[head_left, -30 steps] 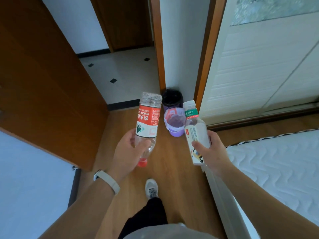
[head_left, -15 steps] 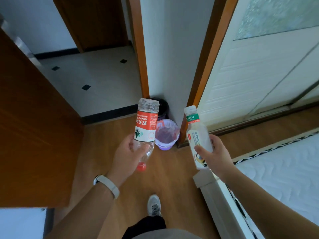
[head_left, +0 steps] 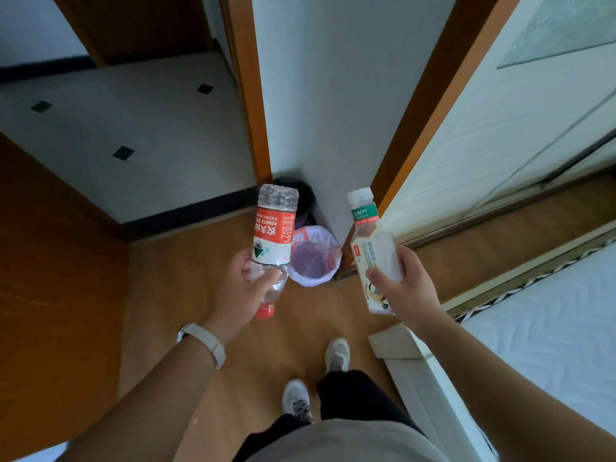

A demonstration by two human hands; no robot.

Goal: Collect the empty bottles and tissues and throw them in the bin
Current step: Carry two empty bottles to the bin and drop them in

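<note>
In the head view the collecting part looks at least half done and the throwing part is not yet done: both bottles are in hand and neither is in the bin. The left hand (head_left: 241,293) grips a clear water bottle (head_left: 274,240) with a red label around its lower neck end, held upside down so the red cap points at the floor. The right hand (head_left: 406,288) has its fingers and thumb curled round the body of a white bottle (head_left: 368,251) with a green band, cap up and tilted slightly left. The small bin (head_left: 311,281), lined with a pale lilac bag, stands on the wooden floor (head_left: 186,278) in the corner ahead, seen between the two bottles and below them; what it holds I cannot make out. No tissues show anywhere, so that part seems left to do. A darker bin (head_left: 301,198) sits just behind the lined one, against the wall. A brown door (head_left: 50,261) stands open on the left, a tiled floor (head_left: 133,121) lies beyond the threshold, and a mattress (head_left: 550,311) with its white bed frame corner (head_left: 393,341) is on the right. The path to the bin is bare floor; the bed corner beside the right shoe (head_left: 337,355) is the one thing to step around. A pale wristband (head_left: 203,341) circles the left wrist.
</note>
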